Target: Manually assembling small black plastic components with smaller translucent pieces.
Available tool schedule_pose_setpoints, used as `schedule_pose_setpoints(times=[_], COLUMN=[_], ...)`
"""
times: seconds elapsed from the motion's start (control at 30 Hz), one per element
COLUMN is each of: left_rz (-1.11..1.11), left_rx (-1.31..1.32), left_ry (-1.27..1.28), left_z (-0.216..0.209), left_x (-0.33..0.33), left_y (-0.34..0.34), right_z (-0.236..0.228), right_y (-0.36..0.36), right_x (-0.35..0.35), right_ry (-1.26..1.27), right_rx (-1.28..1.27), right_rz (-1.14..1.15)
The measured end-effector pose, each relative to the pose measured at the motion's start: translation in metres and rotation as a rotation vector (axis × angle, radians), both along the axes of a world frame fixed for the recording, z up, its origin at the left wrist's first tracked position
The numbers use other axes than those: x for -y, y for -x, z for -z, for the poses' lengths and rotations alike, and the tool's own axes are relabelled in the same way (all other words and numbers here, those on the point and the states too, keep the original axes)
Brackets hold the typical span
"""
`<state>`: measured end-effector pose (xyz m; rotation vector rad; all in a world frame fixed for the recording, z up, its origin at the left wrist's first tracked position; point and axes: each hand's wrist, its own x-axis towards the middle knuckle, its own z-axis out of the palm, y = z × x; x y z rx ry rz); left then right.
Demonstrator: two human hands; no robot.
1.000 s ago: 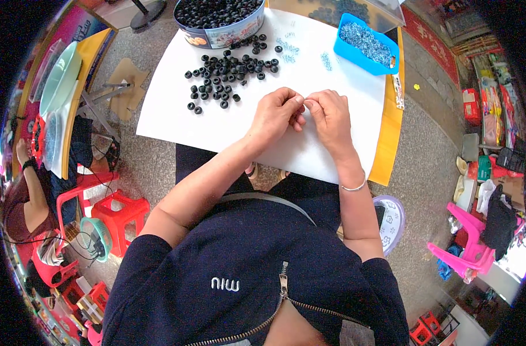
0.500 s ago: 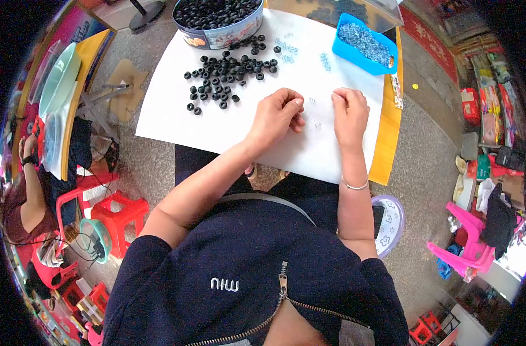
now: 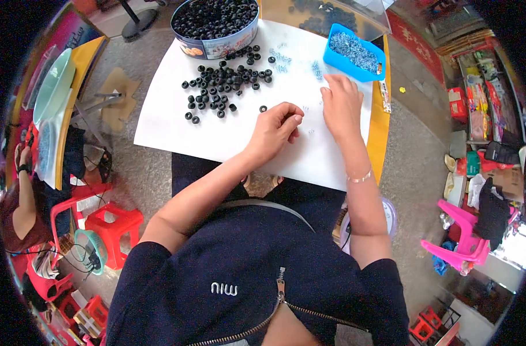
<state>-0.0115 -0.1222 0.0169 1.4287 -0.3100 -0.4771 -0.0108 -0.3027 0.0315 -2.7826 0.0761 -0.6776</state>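
My left hand (image 3: 277, 127) rests on the white sheet (image 3: 176, 124) with its fingertips pinched together; anything between them is too small to make out. My right hand (image 3: 341, 104) lies further out, palm down and fingers spread, its fingertips on the sheet among scattered small silver parts (image 3: 317, 70) just below the blue tray (image 3: 332, 57). The tray holds many more silver parts. A loose pile of small black rings (image 3: 222, 86) lies on the sheet to the left of both hands. One black ring (image 3: 263, 108) sits close to my left thumb.
A round tin (image 3: 216, 41) full of black rings stands at the sheet's far edge. The sheet covers a yellow table (image 3: 380, 144). Red plastic stools (image 3: 110, 225) and a seated person (image 3: 20, 213) are at the left, pink stools (image 3: 459, 236) at the right.
My hands were together near the sheet's middle. The right hand has drawn away and reached out toward the blue tray, while the left hand stayed put.
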Motion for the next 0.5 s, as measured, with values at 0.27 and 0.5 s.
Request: schedule_pose_setpoints(times=[0.27, 0.5], left_rz=[0.014, 0.02], left_rx=[0.033, 0.043], left_ry=[-0.021, 0.005], left_z=[0.002, 0.002], left_x=[-0.005, -0.005], left_y=[0.0, -0.002], right_z=[0.019, 0.018], right_y=[0.001, 0.005], right_x=[0.013, 0.025], right_ry=[0.056, -0.066], right_rx=[0.022, 0.004], right_rz=[-0.075, 0.036])
